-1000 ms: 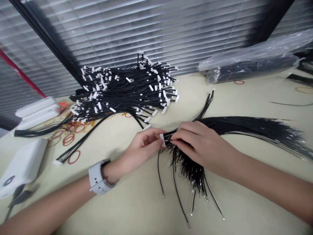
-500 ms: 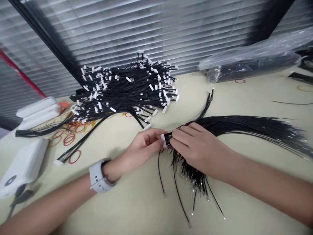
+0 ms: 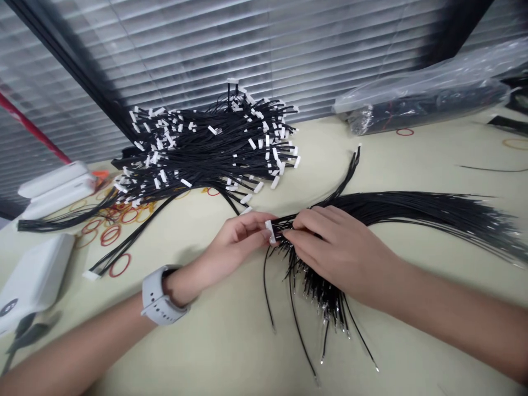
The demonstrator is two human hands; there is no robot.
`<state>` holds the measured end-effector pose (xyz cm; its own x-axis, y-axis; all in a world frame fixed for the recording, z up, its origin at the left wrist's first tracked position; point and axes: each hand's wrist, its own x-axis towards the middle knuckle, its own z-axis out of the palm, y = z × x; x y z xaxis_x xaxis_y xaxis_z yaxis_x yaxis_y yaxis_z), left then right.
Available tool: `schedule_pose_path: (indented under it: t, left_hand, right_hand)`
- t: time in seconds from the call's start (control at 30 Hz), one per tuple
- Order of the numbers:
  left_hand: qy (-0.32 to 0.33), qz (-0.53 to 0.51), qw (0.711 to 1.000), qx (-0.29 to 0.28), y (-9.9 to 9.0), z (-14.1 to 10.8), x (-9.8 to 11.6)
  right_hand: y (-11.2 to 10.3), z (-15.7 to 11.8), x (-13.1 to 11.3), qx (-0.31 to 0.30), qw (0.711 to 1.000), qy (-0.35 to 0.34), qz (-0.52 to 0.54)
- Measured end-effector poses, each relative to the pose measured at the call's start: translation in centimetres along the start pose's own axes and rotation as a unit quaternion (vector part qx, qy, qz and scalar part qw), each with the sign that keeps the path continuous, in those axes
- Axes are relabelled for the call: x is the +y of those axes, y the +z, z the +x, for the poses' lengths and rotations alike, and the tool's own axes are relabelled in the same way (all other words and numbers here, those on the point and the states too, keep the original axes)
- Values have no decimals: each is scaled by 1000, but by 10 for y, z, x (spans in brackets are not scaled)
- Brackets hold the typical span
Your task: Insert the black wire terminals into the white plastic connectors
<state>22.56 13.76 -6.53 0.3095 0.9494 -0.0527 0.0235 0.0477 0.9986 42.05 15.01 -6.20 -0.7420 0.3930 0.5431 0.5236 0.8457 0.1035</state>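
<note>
- Left hand (image 3: 235,245): grip clamped on connector (image 3: 270,232), over the middle of the table (image 3: 198,363).
- Right hand (image 3: 338,247): grip pinched on wires (image 3: 284,221) just beside it.
- Judged done: several wires fitted; pile (image 3: 206,148) of connectored leads at far edge.
- Judged outstanding: loose bundle (image 3: 412,209) toward right edge; connector's fullness cannot be told.

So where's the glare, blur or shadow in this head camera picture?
In the head view, glare glints on the plastic bag; the wire tips at far right look smeared; a soft shadow falls on the table beside the left hand; the white connector is too soft for fine detail.
</note>
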Motion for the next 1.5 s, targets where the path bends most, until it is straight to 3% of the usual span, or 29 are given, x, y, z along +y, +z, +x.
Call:
schedule_pose_path:
  t: [0.43, 0.77, 1.03, 1.17, 1.5]
  left_hand:
    - [26, 33, 999, -1, 1, -1, 0]
    - [15, 14, 1000, -10, 1, -1, 1]
    - [-8, 16, 1000, -9, 1, -2, 3]
    - [-5, 21, 1000, -8, 2, -2, 3]
    - [6, 52, 999, 0, 2, -2, 1]
  right_hand:
    - [-11, 2, -4, -4, 992, -77, -100]
    - [-5, 1, -1, 21, 996, -67, -49]
    - [3, -3, 5, 18, 999, -16, 41]
    - [1, -1, 5, -3, 999, -31, 31]
    - [-9, 4, 1, 10, 997, -78, -6]
